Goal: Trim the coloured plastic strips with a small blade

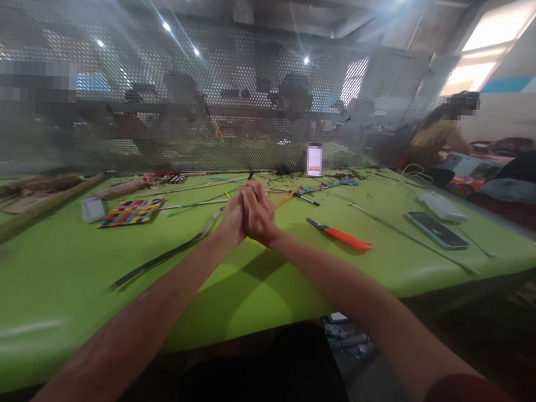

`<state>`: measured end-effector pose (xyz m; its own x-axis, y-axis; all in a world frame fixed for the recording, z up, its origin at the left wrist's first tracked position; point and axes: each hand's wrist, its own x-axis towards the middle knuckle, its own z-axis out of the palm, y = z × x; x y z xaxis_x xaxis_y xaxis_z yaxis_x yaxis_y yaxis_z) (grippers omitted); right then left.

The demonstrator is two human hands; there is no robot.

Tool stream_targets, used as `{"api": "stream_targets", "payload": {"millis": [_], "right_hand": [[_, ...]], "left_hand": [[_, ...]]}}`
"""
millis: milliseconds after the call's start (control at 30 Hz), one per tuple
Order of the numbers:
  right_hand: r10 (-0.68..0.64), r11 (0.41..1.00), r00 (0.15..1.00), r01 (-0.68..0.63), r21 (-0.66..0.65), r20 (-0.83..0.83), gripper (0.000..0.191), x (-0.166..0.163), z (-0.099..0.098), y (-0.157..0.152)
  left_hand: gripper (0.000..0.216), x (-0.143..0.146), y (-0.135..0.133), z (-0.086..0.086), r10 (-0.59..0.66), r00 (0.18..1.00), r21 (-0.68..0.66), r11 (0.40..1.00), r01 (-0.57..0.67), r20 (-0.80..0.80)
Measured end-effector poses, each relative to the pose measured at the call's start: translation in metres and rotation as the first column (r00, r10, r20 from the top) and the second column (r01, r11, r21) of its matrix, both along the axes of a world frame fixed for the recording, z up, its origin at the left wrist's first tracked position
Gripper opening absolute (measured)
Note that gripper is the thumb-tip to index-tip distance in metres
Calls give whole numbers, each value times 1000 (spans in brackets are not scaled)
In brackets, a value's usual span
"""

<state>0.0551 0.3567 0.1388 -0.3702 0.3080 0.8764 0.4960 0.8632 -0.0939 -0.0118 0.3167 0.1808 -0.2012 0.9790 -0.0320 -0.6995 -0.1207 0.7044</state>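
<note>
My left hand (234, 216) and my right hand (258, 212) are pressed together over the middle of the table, fingers closed round each other. Whatever may be between the palms is hidden. A long dark grey strip (159, 258) runs from the table on the left up to my left wrist; whether it is held cannot be made out. Just past the right hand lie an orange strip (286, 199) and a pen-like black stick (307, 199). An orange-handled knife or scissors (346, 239) rests to the right, apart from both hands.
The green-covered table (69, 287) carries a colourful woven square (132, 211), a small white box (92, 209), bamboo pieces (41, 206), a phone (436, 229) and a white power bank (443, 207). A lit phone (314, 160) leans on the mesh screen (254, 111). Another person (435, 134) is at right.
</note>
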Motion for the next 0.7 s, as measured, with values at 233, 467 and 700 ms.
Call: {"api": "stream_targets", "payload": {"millis": [233,467,700], "right_hand": [[-80,986,992,65,-153,-100,36,1,14,18],[-17,945,974,-58,-321,-226,46,5,18,22],[36,830,941,-216,-515,-337,47,-13,15,18]], "left_hand": [[29,-9,14,-8,9,999,-7,1000,-9,-34],[17,-20,19,-14,77,986,82,995,-65,-145],[39,-28,30,-24,84,984,38,996,-79,-155]]}}
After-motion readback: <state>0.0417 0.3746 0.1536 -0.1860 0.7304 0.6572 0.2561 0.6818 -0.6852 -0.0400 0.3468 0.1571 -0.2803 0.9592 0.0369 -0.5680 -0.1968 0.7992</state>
